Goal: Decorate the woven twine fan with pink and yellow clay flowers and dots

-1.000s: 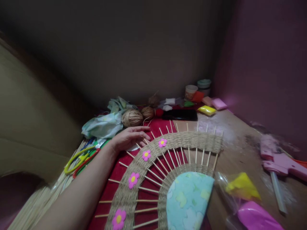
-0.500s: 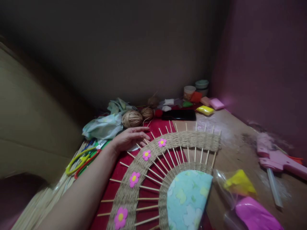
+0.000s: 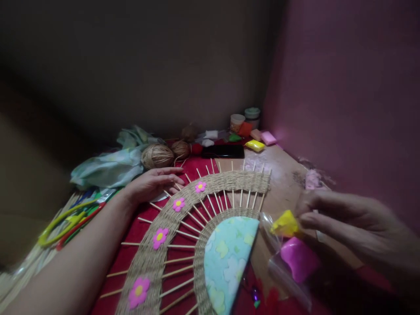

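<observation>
A half-round fan-shaped piece (image 3: 241,180) of woven twine and thin sticks lies in front of me, with pink flowers (image 3: 160,238) with yellow centres along its outer band. Floral blue-green cloth (image 3: 226,253) covers its inner half-circle. At its upper left edge, my left hand (image 3: 154,183) rests open by the stick tips, fingers stretched out. On the right, my right hand (image 3: 348,218) is blurred, thumb and fingertips pinched together beside a yellow clay packet (image 3: 285,223); what they hold, if anything, is unclear. It partly covers a pink glue gun (image 3: 313,179).
Twine balls (image 3: 157,156), crumpled cloth (image 3: 108,166), a black phone (image 3: 223,151) and small clay packets (image 3: 255,145) lie behind the piece. Cups (image 3: 236,124) stand in the far corner. Scissors with yellow handles (image 3: 49,232) and sticks lie left; a magenta clay packet (image 3: 299,260) lies right.
My right hand has come into view from the right, over the glue gun. The view has turned, so everything sits further left. My left hand stays at the woven edge.
</observation>
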Motion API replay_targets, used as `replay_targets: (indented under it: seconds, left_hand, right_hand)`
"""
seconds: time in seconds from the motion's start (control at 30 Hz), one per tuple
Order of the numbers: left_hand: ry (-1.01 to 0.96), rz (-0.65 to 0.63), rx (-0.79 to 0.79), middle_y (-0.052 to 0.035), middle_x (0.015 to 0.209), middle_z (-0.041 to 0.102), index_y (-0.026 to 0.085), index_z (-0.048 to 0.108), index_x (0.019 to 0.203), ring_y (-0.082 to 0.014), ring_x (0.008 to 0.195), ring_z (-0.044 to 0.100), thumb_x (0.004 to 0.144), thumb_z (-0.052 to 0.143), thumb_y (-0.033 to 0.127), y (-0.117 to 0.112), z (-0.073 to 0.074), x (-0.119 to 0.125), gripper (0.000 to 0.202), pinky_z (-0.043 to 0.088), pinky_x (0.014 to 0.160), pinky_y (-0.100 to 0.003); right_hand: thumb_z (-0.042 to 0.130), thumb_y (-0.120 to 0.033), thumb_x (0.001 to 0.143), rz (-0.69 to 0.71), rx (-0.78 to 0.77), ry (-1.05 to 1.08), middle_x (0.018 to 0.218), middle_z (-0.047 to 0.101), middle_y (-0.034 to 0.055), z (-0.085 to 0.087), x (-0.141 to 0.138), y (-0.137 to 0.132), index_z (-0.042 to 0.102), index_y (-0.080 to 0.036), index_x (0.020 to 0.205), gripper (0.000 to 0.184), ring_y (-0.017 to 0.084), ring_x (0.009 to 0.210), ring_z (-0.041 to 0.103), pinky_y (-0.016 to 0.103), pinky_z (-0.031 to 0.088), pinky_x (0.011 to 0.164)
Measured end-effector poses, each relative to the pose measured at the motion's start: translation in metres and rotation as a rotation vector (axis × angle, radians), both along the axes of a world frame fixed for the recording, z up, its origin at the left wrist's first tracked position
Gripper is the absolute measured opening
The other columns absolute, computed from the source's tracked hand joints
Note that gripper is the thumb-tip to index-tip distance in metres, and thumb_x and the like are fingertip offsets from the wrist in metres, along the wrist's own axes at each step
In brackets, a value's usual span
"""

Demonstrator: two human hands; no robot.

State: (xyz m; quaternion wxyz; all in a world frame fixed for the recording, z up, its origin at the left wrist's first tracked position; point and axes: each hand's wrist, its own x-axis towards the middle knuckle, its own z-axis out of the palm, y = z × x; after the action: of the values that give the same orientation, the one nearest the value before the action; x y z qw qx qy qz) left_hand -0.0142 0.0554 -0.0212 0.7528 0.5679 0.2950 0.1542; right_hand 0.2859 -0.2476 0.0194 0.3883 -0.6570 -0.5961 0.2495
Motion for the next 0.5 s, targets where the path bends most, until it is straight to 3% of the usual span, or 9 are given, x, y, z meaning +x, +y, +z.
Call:
replay_targets:
  seconds: [0.17,0.37,0.5]
  left_hand:
    - [0.021,0.018,0.024,-0.0149,0.091,0.070,0.009,0.056,0.116,-0.0211,0.070,0.068,0.079,0.062,0.008,-0.004,0.003,0.003,0.037,0.056,0.062,-0.032]
    - [0.035,0.018,0.044,-0.0148,0.091,0.069,0.009,0.055,0.115,-0.0206,0.071,0.068,0.078,0.063,0.010,-0.003,0.003,0.002,0.038,0.056,0.064,-0.031]
    - [0.070,0.019,0.128,-0.0152,0.093,0.069,0.008,0.053,0.117,-0.0209,0.074,0.067,0.077,0.063,0.016,-0.005,0.003,0.004,0.042,0.055,0.066,-0.032]
  right_hand:
    - [0.047,-0.023,0.091,0.125,0.116,-0.421,0.088,0.064,0.0041,0.000,-0.001,0.004,0.061,-0.022,0.091,0.014,0.017,0.080,0.061,0.029,0.049,0.070]
    - [0.052,-0.023,0.089,0.355,-0.009,-0.543,0.115,0.062,0.0049,-0.007,0.000,-0.022,0.060,-0.031,0.115,0.029,0.021,0.102,0.059,0.034,0.051,0.081]
    - [0.059,-0.026,0.084,0.298,0.095,-0.588,0.122,0.060,0.0062,-0.030,-0.006,-0.030,0.055,-0.031,0.125,0.042,0.022,0.104,0.060,0.031,0.055,0.079]
